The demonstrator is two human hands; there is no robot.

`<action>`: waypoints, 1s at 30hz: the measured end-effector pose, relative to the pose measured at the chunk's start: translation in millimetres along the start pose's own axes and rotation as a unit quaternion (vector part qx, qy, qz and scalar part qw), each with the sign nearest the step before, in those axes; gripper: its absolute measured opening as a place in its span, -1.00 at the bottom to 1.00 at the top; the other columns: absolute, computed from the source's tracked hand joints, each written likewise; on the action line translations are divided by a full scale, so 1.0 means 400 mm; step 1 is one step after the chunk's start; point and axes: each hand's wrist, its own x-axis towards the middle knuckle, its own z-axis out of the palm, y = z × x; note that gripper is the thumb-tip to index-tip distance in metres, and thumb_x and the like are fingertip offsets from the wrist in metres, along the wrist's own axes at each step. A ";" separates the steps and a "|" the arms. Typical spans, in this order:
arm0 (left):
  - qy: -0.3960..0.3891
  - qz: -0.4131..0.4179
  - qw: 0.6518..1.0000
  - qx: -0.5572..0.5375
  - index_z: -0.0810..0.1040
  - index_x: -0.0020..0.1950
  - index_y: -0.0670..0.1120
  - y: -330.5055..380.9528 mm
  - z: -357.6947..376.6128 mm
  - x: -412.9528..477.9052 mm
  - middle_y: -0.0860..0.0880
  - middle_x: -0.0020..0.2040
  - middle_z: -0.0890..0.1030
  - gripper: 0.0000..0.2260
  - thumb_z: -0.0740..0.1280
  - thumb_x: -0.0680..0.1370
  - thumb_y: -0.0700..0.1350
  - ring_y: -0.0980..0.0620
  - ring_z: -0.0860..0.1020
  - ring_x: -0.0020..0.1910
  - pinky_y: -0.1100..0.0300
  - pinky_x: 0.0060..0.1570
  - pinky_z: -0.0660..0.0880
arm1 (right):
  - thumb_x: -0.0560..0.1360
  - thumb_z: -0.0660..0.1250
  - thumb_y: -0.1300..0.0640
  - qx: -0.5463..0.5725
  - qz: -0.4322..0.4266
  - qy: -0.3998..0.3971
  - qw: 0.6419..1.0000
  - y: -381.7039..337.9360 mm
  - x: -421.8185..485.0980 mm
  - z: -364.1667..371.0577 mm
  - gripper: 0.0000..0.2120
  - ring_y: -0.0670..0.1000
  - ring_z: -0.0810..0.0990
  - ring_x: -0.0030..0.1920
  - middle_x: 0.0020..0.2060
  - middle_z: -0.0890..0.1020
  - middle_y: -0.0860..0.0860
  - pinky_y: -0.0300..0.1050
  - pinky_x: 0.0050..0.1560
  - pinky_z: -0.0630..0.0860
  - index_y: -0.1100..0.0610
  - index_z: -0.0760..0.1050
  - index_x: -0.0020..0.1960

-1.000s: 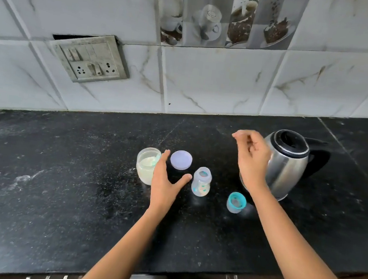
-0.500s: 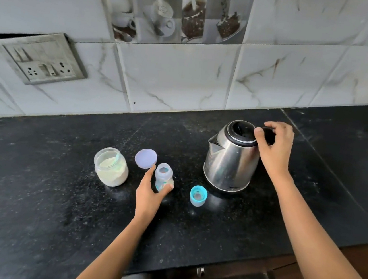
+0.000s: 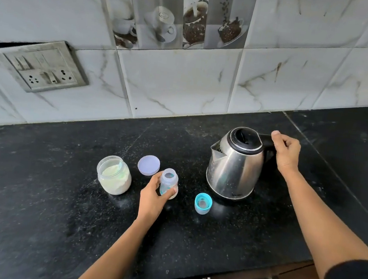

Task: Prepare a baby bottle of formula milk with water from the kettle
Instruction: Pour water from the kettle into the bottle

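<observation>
Head view: L hand [image 3: 153, 195] has fingers [image 3: 155, 178] & thumb curled round the lower part of the baby bottle [image 3: 168, 181], which stands upright & uncapped on the black bench [image 3: 33, 190]. R hand [image 3: 287, 152] is clenched round the kettle handle [image 3: 266, 140], thumb on top. Steel kettle [image 3: 235, 168] sits on the bench, spout toward the bottle. Teal bottle cap [image 3: 203, 203] lies btw bottle & kettle, nearer the front edge. Lilac lid [image 3: 148, 165] lies flat just behind the bottle. Open jar [image 3: 113, 174] w/ white powder stands left of it. Switch plate [image 3: 41, 66] is on the wall [image 3: 185, 81], far left.
</observation>
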 end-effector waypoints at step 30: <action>-0.052 0.040 0.998 0.007 0.50 0.20 0.18 -0.010 -0.031 0.053 0.25 0.10 0.60 -0.54 0.53 0.37 -0.10 0.30 0.54 0.09 0.37 0.11 0.45 | 0.40 0.20 -0.18 -0.209 -0.251 -0.026 0.945 -0.173 -0.003 0.194 -0.53 0.09 0.36 -0.54 -0.62 0.36 -0.01 -0.17 -0.39 0.27 0.16 0.57 -0.44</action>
